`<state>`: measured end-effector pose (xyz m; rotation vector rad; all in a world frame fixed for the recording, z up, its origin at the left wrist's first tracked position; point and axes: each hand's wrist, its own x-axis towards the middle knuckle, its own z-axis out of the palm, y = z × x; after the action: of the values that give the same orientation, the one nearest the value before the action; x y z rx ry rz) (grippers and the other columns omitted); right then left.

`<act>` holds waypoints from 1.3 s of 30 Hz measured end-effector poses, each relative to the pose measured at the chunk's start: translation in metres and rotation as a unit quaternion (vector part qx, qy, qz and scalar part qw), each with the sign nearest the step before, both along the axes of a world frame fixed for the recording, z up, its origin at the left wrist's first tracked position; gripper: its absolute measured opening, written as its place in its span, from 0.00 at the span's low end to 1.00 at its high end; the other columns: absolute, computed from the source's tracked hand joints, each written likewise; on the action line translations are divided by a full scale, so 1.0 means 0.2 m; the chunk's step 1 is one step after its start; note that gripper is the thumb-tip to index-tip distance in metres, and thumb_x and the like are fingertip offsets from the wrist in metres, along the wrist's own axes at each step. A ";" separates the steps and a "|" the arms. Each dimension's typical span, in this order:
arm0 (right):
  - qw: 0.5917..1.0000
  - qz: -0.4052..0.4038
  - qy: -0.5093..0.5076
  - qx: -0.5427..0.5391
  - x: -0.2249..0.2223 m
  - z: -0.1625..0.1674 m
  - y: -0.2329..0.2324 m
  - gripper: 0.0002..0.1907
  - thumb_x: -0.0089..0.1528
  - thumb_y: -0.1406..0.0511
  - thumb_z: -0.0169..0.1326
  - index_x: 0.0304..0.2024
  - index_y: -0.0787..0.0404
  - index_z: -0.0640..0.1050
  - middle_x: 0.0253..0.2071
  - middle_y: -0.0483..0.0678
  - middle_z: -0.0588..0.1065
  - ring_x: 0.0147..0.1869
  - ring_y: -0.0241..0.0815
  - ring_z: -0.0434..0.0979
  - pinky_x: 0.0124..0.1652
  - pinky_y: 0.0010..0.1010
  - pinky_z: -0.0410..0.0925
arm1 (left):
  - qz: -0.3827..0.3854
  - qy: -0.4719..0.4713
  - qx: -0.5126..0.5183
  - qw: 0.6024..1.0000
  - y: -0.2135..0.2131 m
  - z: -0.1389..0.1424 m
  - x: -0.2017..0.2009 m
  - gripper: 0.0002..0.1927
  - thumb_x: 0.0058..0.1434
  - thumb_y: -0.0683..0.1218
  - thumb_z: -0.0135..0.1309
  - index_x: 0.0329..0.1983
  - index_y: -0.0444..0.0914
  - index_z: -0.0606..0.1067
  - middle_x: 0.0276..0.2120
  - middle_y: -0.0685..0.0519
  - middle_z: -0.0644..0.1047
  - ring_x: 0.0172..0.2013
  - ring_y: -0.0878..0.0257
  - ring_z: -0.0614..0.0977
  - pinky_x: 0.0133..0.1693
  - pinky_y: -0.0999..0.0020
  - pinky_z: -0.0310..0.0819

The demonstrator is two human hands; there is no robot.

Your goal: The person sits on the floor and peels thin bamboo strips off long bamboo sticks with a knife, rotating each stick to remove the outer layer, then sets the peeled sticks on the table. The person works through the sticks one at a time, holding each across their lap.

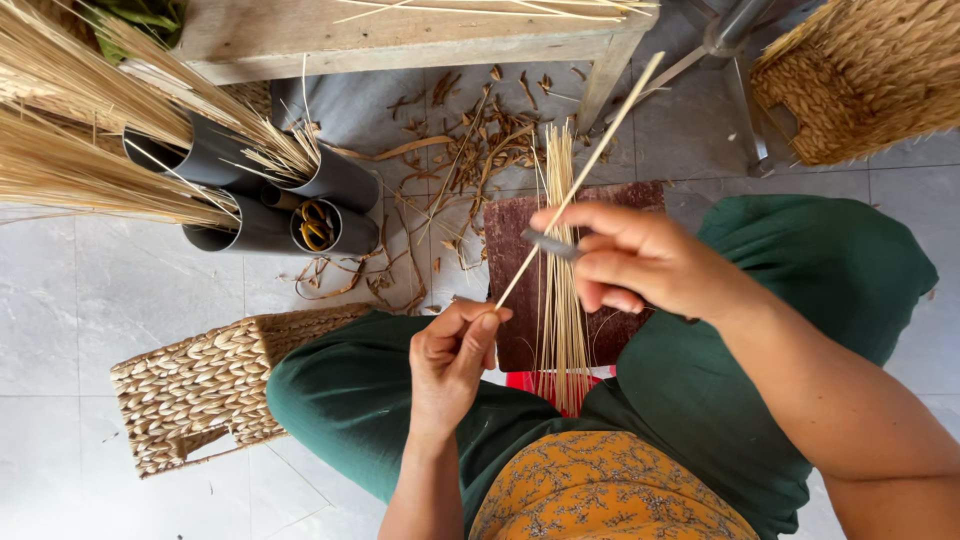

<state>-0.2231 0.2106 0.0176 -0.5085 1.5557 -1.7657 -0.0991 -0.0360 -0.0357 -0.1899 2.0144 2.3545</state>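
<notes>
My left hand [452,355] pinches the near end of a long thin pale stick [605,132] that slants up to the right. My right hand [640,258] holds a small dark blade [552,245] pressed against that stick near its middle. Below both hands a bundle of similar thin sticks [560,290] lies on a dark reddish mat [510,240] between my knees, which are covered in green cloth [350,390].
Grey tubes [335,180] holding bundles of pale straw [80,120] lie at the left. A woven basket [200,385] lies by my left knee, another woven basket [860,80] at top right. Peeled shavings [470,140] litter the tiled floor under a wooden bench [400,40].
</notes>
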 end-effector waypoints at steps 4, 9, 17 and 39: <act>0.999 -0.009 -0.020 0.025 0.02 -0.07 -0.04 0.20 0.69 0.69 0.47 0.65 0.64 0.71 0.27 0.46 0.75 0.23 0.26 0.64 0.23 0.19 0.60 | -0.006 0.001 -0.013 1.000 0.04 0.01 -0.03 0.08 0.71 0.42 0.54 0.43 0.31 0.80 0.23 0.58 0.75 0.22 0.75 0.70 0.25 0.79 0.64; 0.998 -0.057 -0.014 0.008 -0.01 -0.05 0.00 0.17 0.70 0.68 0.48 0.61 0.66 0.76 0.26 0.46 0.74 0.23 0.27 0.63 0.23 0.19 0.60 | -0.010 0.021 -0.022 0.999 0.01 0.02 -0.03 0.08 0.71 0.42 0.54 0.43 0.31 0.80 0.25 0.58 0.76 0.23 0.75 0.69 0.26 0.79 0.64; 0.994 -0.079 -0.070 -0.008 -0.03 -0.04 0.02 0.17 0.68 0.69 0.50 0.59 0.67 0.76 0.26 0.47 0.73 0.22 0.28 0.63 0.22 0.20 0.59 | -0.015 0.021 -0.037 0.999 -0.03 0.00 -0.01 0.07 0.70 0.41 0.55 0.41 0.31 0.81 0.24 0.58 0.76 0.22 0.75 0.68 0.24 0.79 0.62; 0.979 -0.191 -0.066 -0.008 -0.07 -0.01 0.16 0.17 0.68 0.70 0.49 0.60 0.66 0.74 0.27 0.49 0.72 0.24 0.31 0.64 0.22 0.21 0.60 | -0.020 0.016 -0.090 0.996 -0.10 0.05 0.09 0.07 0.68 0.40 0.56 0.40 0.32 0.82 0.21 0.59 0.74 0.20 0.76 0.67 0.22 0.79 0.60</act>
<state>-0.2361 0.2428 0.0159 -0.0965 1.6242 -2.0509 -0.0801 -0.0570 -0.0251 -0.1163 2.2234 2.1664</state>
